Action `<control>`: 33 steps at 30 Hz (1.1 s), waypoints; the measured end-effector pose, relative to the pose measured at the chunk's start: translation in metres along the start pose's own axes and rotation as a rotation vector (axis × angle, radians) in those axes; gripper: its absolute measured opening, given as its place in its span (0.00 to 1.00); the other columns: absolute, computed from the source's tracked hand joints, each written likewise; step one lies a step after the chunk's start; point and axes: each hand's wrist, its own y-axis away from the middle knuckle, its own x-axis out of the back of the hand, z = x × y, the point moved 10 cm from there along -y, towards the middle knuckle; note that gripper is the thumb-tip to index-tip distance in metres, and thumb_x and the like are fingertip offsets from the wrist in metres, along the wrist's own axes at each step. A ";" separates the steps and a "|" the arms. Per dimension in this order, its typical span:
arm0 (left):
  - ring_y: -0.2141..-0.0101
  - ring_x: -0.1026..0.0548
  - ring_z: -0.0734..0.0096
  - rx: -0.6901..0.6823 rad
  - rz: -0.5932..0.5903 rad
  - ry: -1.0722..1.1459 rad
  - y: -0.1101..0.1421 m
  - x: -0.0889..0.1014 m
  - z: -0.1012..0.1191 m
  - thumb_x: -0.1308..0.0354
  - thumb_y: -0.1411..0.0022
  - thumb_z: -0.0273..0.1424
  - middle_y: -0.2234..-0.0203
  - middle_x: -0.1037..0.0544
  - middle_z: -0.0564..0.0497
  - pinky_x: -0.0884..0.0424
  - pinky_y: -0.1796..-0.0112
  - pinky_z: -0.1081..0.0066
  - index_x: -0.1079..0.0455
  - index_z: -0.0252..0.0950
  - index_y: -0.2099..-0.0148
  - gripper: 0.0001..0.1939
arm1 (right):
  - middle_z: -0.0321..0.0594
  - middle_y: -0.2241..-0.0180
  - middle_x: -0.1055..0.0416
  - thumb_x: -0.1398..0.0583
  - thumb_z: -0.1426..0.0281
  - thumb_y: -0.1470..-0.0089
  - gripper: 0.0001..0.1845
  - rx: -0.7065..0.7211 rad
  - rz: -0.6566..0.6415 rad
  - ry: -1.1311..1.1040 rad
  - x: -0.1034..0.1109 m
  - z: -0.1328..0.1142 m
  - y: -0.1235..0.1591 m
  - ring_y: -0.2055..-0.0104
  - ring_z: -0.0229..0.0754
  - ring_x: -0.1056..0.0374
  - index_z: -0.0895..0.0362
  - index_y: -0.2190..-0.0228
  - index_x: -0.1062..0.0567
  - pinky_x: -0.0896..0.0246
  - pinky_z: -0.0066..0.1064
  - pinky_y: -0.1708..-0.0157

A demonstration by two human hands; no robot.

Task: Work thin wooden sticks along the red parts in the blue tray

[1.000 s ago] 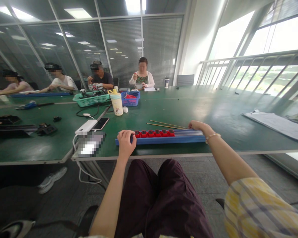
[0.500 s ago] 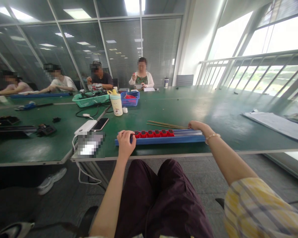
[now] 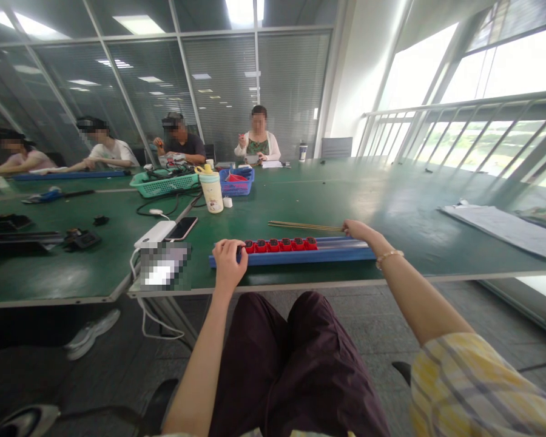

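Observation:
A blue rail lies along the table's near edge, with a metal tube on it and a row of several red blocks at its left part. My left hand is curled over the rail's left end, its fingers against the first red block. Stretched out to the right, my right hand sits at the far side of the tube. Thin tan rods lie beyond the rail, their right ends meeting my right fingertips.
Left of the rail are a white power bank, a phone and a cream bottle. Green and blue baskets stand farther back. Several co-workers sit along the far tables. Papers lie at right.
The thin rods, fanned apart a second ago, now lie close together. The whole view has shifted slightly, while both hands stay in about the same place on the rail.

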 end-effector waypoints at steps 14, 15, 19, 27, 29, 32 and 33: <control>0.52 0.32 0.57 -0.015 0.013 0.014 0.000 0.010 0.003 0.46 0.36 0.30 0.59 0.22 0.47 0.38 0.50 0.58 0.30 0.40 0.59 0.05 | 0.46 0.62 0.23 0.49 0.77 0.44 0.18 0.124 0.752 0.095 0.072 -0.043 0.082 0.57 0.47 0.34 0.57 0.59 0.22 0.50 0.39 0.53; 0.52 0.32 0.58 -0.017 0.019 0.015 0.000 0.012 0.004 0.47 0.36 0.30 0.58 0.22 0.47 0.38 0.50 0.58 0.30 0.40 0.59 0.05 | 0.46 0.62 0.24 0.49 0.78 0.44 0.18 0.145 0.832 0.118 0.079 -0.052 0.094 0.57 0.48 0.35 0.57 0.58 0.23 0.51 0.40 0.52; 0.52 0.31 0.59 -0.019 0.039 0.013 -0.001 0.017 0.007 0.47 0.35 0.30 0.57 0.24 0.47 0.37 0.50 0.59 0.30 0.40 0.58 0.06 | 0.44 0.65 0.25 0.49 0.75 0.41 0.15 0.125 1.041 0.048 0.085 -0.074 0.134 0.59 0.48 0.37 0.56 0.59 0.25 0.52 0.40 0.52; 0.51 0.32 0.57 0.036 0.090 -0.002 -0.001 0.022 0.003 0.52 0.33 0.31 0.56 0.25 0.43 0.37 0.48 0.57 0.32 0.37 0.52 0.11 | 0.44 0.64 0.26 0.52 0.75 0.42 0.16 0.107 1.055 -0.303 0.045 -0.099 0.165 0.59 0.49 0.36 0.54 0.62 0.26 0.48 0.39 0.53; 0.51 0.32 0.56 0.046 0.088 0.004 -0.001 0.019 0.002 0.53 0.32 0.31 0.55 0.25 0.43 0.37 0.48 0.57 0.32 0.37 0.50 0.12 | 0.43 0.64 0.26 0.52 0.75 0.42 0.15 0.135 1.022 -0.315 0.043 -0.100 0.165 0.58 0.48 0.35 0.53 0.62 0.26 0.48 0.39 0.53; 0.51 0.32 0.56 0.058 0.091 0.000 -0.001 0.017 0.002 0.54 0.33 0.29 0.55 0.25 0.42 0.37 0.47 0.56 0.32 0.36 0.50 0.13 | 0.42 0.65 0.26 0.51 0.76 0.41 0.15 0.162 0.985 -0.301 0.042 -0.099 0.165 0.57 0.48 0.35 0.53 0.63 0.26 0.48 0.38 0.53; 0.51 0.32 0.56 0.055 0.081 -0.008 -0.001 0.016 0.003 0.54 0.34 0.28 0.55 0.25 0.43 0.37 0.47 0.56 0.31 0.36 0.51 0.13 | 0.42 0.64 0.26 0.51 0.76 0.42 0.15 0.162 0.981 -0.294 0.042 -0.099 0.165 0.57 0.48 0.35 0.53 0.63 0.26 0.48 0.38 0.53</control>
